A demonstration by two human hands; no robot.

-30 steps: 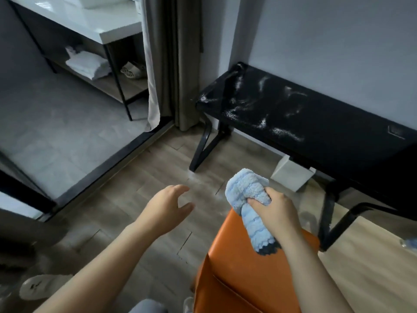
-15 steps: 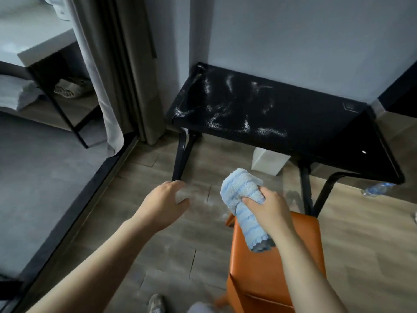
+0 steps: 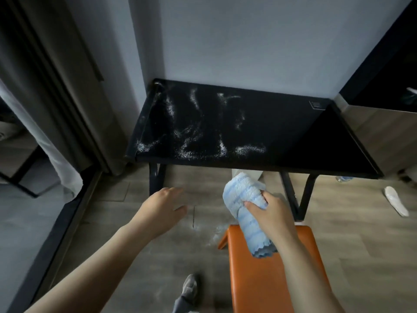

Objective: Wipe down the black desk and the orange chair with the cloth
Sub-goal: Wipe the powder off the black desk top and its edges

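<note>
The black desk (image 3: 293,141) stands against the grey wall, its left half streaked with white powder. Below it, at the lower right, the orange chair (image 3: 259,281) shows its seat. My right hand (image 3: 270,213) grips a bunched light blue cloth (image 3: 243,199) above the chair's front edge, short of the desk. My left hand (image 3: 162,208) hovers over the wooden floor to the left, fingers relaxed and holding nothing.
A grey curtain (image 3: 74,86) and a dark floor track run along the left. A white slipper (image 3: 396,203) and a plastic bottle (image 3: 344,178) lie on the floor at right. A dark cabinet (image 3: 388,82) adjoins the desk's right end. My shoe (image 3: 189,288) shows below.
The view has swung right and moved closer, so the desk now sits square ahead. Both hands have kept their pose, the right still gripping the cloth.
</note>
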